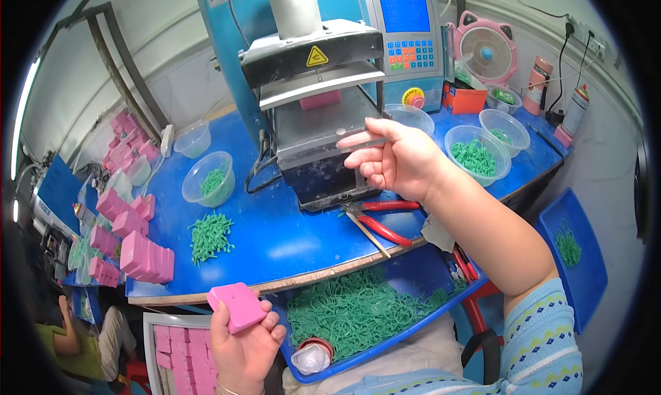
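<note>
My left hand [249, 347] is closed round a pink square block [236, 307] with rounded corners, held low before the table's front edge. My right hand [396, 157] is raised in front of the lower plate of a heated press [313, 130]. Its index finger points left and the other fingers curl loosely; I see nothing in them. Between the press plates sits another pink block [320, 100]. Below my right hand, red-handled pliers [387, 219] and a thin wooden stick [368, 235] lie on the blue table [275, 237].
A blue tray [403, 335] of green rubbery pieces lies below the table edge. Pink blocks [146, 257] stand in rows at left, beside a green heap [211, 238]. Clear bowls [478, 154] hold green pieces. A control panel [406, 30] and pink fan [486, 49] stand behind. Another person [65, 343] sits far left.
</note>
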`<act>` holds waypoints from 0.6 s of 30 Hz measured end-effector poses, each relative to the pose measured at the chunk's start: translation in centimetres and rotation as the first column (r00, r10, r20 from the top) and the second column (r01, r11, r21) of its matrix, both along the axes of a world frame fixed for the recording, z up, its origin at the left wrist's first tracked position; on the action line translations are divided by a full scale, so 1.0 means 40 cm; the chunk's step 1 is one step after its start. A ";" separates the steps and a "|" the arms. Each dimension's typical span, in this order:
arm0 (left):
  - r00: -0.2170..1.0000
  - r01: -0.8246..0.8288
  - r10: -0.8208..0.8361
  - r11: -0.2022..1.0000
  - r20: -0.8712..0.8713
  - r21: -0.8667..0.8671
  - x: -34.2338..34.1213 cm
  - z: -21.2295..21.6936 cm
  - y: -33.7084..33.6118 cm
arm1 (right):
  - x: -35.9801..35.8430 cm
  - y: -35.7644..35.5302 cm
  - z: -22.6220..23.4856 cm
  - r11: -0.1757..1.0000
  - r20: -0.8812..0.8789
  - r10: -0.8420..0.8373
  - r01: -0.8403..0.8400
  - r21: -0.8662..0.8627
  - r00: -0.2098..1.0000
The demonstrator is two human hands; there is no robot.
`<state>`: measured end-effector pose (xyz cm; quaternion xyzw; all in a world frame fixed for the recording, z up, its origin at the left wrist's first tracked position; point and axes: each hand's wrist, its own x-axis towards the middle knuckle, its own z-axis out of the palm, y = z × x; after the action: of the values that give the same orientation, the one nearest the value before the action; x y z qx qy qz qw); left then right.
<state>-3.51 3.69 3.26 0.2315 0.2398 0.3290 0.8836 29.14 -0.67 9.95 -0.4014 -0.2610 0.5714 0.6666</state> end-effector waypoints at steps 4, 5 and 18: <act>0.996 -0.085 0.083 0.994 0.041 0.061 0.003 0.013 0.016 | -0.046 -0.069 -0.028 0.995 0.068 0.049 -0.055 0.078 0.996; 0.993 -0.120 0.117 0.977 0.028 0.176 0.009 0.013 0.026 | -0.069 -0.103 -0.038 0.996 0.061 0.057 -0.061 0.064 0.997; 0.764 0.605 0.407 -0.187 -0.500 0.774 0.194 0.113 0.045 | -0.236 -0.244 -0.174 0.779 -0.165 0.618 -0.627 -0.002 0.769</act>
<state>4.25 5.47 7.76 0.9327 0.1505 0.2059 0.2551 19.68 -10.45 3.00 -0.2653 -0.3104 0.7963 0.4463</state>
